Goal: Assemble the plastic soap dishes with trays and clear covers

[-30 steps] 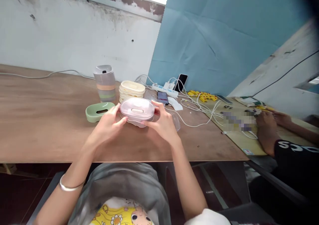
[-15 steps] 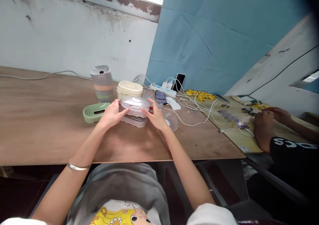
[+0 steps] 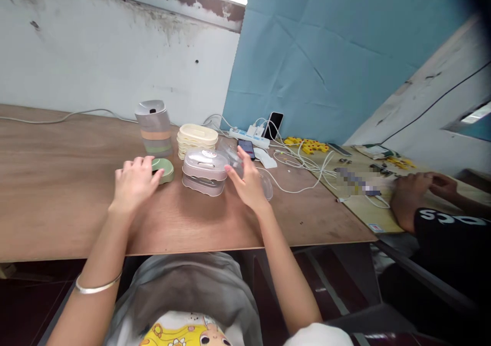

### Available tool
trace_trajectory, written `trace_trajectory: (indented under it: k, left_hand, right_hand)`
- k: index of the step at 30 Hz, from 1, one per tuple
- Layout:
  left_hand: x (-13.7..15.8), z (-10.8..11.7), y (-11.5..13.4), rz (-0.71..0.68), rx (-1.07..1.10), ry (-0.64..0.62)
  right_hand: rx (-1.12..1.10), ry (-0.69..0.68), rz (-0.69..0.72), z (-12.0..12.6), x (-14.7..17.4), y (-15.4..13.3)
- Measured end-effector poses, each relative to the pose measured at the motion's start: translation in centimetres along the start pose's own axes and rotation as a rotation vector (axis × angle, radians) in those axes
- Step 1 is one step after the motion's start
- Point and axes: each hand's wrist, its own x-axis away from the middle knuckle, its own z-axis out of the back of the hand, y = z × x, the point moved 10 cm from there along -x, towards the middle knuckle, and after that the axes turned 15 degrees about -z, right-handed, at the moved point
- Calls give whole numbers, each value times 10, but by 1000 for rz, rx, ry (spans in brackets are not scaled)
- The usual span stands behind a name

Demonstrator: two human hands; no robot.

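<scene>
My left hand [image 3: 134, 183] is over a green oval plastic dish [image 3: 166, 171], its fingers bent across the far side and its thumb on the near part, covering much of it. To its right two pale mauve oval boxes with clear lids [image 3: 205, 166] are stacked on the table. Beside them, my right hand [image 3: 248, 180] has its fingers stretched out and holds nothing. Clear plastic lids [image 3: 266, 183] lie behind and to the right of that hand, partly hidden by it. A stack of cream oval dishes [image 3: 197, 135] stands behind the boxes.
A tall stack of grey, orange and green containers [image 3: 153, 123] stands near the wall. A power strip [image 3: 249, 137], phones [image 3: 274, 125] and tangled white cables [image 3: 303, 164] lie at the back right. Farther right, another person's hands [image 3: 414, 190] work over a yellowish tabletop.
Both hands have come off the stacked mauve boxes. My left hand has moved left onto the green dish, which has shifted slightly right. My right hand has moved a little right.
</scene>
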Motion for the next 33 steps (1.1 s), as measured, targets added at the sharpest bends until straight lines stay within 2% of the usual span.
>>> trace_trajectory:
  k: [2,4,7,11,14,16,19,24,28,31,33]
  left_hand:
    - [13,3,-14,11,-51,-29]
    - [25,1,-24,-7,-61,-60]
    - [43,-4,-36,-24,-50,-48]
    - [70,-11,-44,-95,-5,-16]
    - [89,-12,-32,-267,131,52]
    - [96,-14,-14,-389,201,79]
    - [97,-28,20,-482,275,4]
    - [93,-44,53,-429,373,-53]
    - [94,-48,49,-363,391,-87]
    - [95,-50,43,-333,412,-114]
    - [96,-51,41,-330,439,-123]
  right_hand:
    - [43,171,4,29,12,-5]
    - [121,262,-58,50,23,1]
    - [270,255,-172,60,39,24]
    - [346,202,-210,53,56,52]
    - [357,197,-216,47,63,63]
    - [348,217,-220,46,65,66]
    - [305,281,-236,51,66,71]
    - [147,464,-266,68,74,77]
    - [-54,552,-240,74,93,69]
    - [-349,464,-236,66,106,60]
    - [-653,275,-293,48,109,56]
